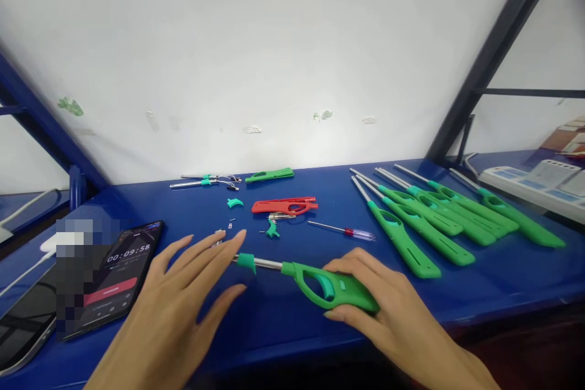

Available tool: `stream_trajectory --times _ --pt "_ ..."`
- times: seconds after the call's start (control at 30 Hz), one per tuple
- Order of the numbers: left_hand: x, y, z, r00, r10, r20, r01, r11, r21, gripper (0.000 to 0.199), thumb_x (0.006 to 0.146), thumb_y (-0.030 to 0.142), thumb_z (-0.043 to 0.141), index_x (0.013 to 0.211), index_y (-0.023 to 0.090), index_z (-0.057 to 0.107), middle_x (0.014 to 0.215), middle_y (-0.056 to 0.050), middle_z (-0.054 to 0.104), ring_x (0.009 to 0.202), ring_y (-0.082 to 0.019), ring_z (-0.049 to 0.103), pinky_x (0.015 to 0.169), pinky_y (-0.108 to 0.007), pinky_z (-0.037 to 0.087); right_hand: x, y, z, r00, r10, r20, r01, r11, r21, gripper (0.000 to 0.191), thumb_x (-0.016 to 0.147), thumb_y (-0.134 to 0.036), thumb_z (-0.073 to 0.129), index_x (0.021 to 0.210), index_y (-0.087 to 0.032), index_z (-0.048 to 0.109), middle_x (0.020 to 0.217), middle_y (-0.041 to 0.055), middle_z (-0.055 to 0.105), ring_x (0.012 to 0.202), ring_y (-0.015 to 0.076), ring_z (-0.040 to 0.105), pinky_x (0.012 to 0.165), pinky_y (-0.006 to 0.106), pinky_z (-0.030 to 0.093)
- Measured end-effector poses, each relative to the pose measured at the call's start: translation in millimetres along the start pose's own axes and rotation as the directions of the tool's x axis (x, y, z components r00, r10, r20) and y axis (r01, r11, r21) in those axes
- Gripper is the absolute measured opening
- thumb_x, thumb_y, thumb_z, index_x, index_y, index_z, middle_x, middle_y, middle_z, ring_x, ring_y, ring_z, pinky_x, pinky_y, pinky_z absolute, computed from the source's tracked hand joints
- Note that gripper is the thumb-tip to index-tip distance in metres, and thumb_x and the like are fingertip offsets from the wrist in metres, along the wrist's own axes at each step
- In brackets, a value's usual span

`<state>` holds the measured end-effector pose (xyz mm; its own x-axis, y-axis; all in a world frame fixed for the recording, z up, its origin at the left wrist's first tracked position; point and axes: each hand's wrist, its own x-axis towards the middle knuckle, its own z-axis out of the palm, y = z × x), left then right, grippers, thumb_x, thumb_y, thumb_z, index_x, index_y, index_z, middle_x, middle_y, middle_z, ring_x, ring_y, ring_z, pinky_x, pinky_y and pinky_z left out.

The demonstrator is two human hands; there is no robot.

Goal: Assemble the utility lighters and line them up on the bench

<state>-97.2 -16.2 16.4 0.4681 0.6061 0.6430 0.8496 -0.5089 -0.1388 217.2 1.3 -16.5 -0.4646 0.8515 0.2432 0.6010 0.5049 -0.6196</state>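
Note:
A green long-necked gas lighter (306, 286) lies across my view, its metal tube pointing left. My right hand (381, 295) is closed round its handle, thumb below and fingers above. Partway along the tube sits a teal collar (247, 262), apart from the handle. My left hand (192, 289) is open, its fingers stretched out over the far end of the tube and hiding the tip. Beyond it lie a teal trigger piece (273, 229), a red lighter shell (283, 206) with metal parts beside it, and a small teal part (234, 202).
Several green lighters (402, 237) lie in a row at the right. A screwdriver (342, 230) rests left of them. Metal tubes with wires (205, 181) and a green shell (269, 175) lie near the wall. A phone with a timer (119, 268) and a power strip (539, 183) flank the blue table (292, 341).

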Motion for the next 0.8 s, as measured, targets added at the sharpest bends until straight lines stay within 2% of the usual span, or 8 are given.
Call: stream_trajectory --times 0.1,0.17,0.3,0.43,0.53,0.63,0.7,0.8 --pt "-1 -3 1.6 0.998 0.063 -0.018 -0.064 0.997 -0.049 0.026 0.114 0.022 0.049 0.133 0.026 0.067 0.119 -0.001 0.081 0.111 -0.023 0.075 0.117 -0.046 0.037 -1 -1 2 0.999 -0.045 -0.003 0.045 0.999 -0.006 0.027 0.103 -0.043 0.073 0.128 -0.037 0.064 0.106 -0.0043 0.073 0.091 0.0194 0.075 0.082 0.032 0.054" --pt "0 5 8.3 0.994 0.111 0.001 -0.111 0.989 -0.1 0.027 0.113 0.015 0.048 0.127 0.024 0.07 0.111 0.001 0.082 0.104 -0.019 0.076 0.116 -0.042 0.04 -3 0 4 0.996 -0.087 -0.019 0.086 0.996 -0.035 0.032 0.101 -0.045 0.075 0.13 -0.037 0.065 0.108 -0.0037 0.076 0.096 0.0212 0.077 0.085 0.032 0.056" --pt "4 25 21.9 0.991 0.131 0.039 -0.125 0.983 -0.133 0.033 0.111 0.007 0.044 0.13 0.017 0.069 0.109 -0.004 0.08 0.098 -0.02 0.076 0.1 -0.039 0.053 -5 1 5 0.991 -0.124 -0.051 0.12 0.989 -0.085 0.036 0.101 -0.045 0.074 0.135 -0.037 0.067 0.109 -0.0012 0.078 0.096 0.0222 0.078 0.084 0.033 0.059" --pt "0 29 25.3 0.994 0.1 0.05 -0.092 0.983 -0.157 0.03 0.116 0.017 0.043 0.132 0.016 0.068 0.106 -0.007 0.077 0.095 -0.023 0.074 0.087 -0.039 0.058 -5 1 2 0.99 -0.139 -0.041 0.135 0.987 -0.087 0.037 0.102 -0.041 0.074 0.138 -0.038 0.071 0.108 0.0002 0.079 0.09 0.02 0.079 0.08 0.03 0.06" --pt "-6 29 26.1 0.994 0.095 0.058 -0.083 0.98 -0.183 0.032 0.115 0.014 0.043 0.137 0.017 0.065 0.107 -0.008 0.075 0.096 -0.023 0.072 0.085 -0.037 0.059 -7 1 0 0.986 -0.165 -0.038 0.161 0.982 -0.099 0.042 0.1 -0.043 0.075 0.141 -0.039 0.072 0.108 0.0003 0.081 0.087 0.0196 0.08 0.077 0.029 0.062" --pt "-10 33 27.9 0.988 0.132 0.083 -0.114 0.974 -0.194 0.042 0.111 0.006 0.043 0.148 0.016 0.06 0.116 -0.01 0.074 0.106 -0.025 0.071 0.09 -0.039 0.06 -9 2 1 0.971 -0.226 -0.078 0.211 0.963 -0.165 0.044 0.099 -0.049 0.076 0.142 -0.04 0.073 0.114 0.0021 0.084 0.094 0.0243 0.082 0.078 0.031 0.065" --pt "-8 37 28.6 0.987 0.159 0.036 -0.149 0.97 -0.19 0.044 0.108 0.001 0.042 0.146 0.013 0.061 0.116 -0.011 0.075 0.107 -0.025 0.071 0.092 -0.039 0.06 -10 3 0 0.962 -0.252 -0.107 0.229 0.955 -0.187 0.044 0.098 -0.053 0.076 0.14 -0.04 0.074 0.118 0.0035 0.084 0.099 0.0272 0.083 0.08 0.034 0.067" --pt "-1 43 28.1 0.984 0.156 -0.09 -0.169 0.972 -0.163 0.042 0.103 -0.005 0.043 0.134 0.012 0.067 0.107 -0.008 0.078 0.1 -0.023 0.074 0.088 -0.036 0.061 -8 1 -1 0.968 -0.231 -0.095 0.221 0.97 -0.097 0.044 0.099 -0.052 0.075 0.141 -0.038 0.074 0.117 0.0034 0.086 0.098 0.0261 0.083 0.083 0.032 0.067"
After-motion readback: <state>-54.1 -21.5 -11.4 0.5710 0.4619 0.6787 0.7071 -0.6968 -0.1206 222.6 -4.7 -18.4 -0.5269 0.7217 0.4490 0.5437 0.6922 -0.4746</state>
